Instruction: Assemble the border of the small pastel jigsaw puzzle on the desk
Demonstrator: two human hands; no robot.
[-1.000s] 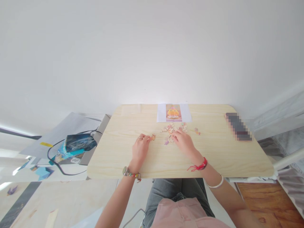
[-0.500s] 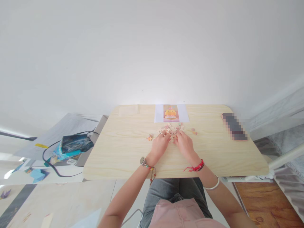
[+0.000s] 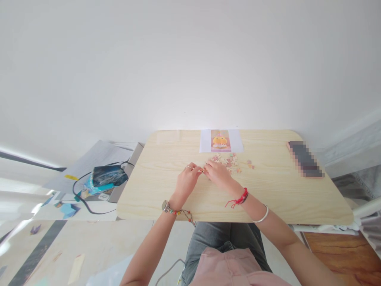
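My left hand (image 3: 188, 180) pinches a small bit of jigsaw puzzle (image 3: 202, 171) between thumb and fingers, just left of the pile. Fingertip to fingertip with it, my right hand (image 3: 219, 174) is closed on the same spot; the fingers mostly hide what is held. Behind my right hand lies a loose heap of jigsaw pieces (image 3: 230, 161), many with their pale side up. A few orange and pinkish pieces (image 3: 251, 164) lie apart to the right. Beyond the heap is a white sheet with a printed picture (image 3: 220, 141) of a yellow cartoon figure.
The pale wooden table (image 3: 276, 194) stands against a white wall. A phone (image 3: 306, 159), partly pixelated, lies near its right edge. To the left, a lower surface carries papers (image 3: 89, 159), a dark-blue packet (image 3: 108, 176) and a black cord (image 3: 79, 198).
Both hands have moved left from the heap and met at the fingertips. The small cluster that lay left of the heap no longer shows on the table. The view has shifted slightly left.
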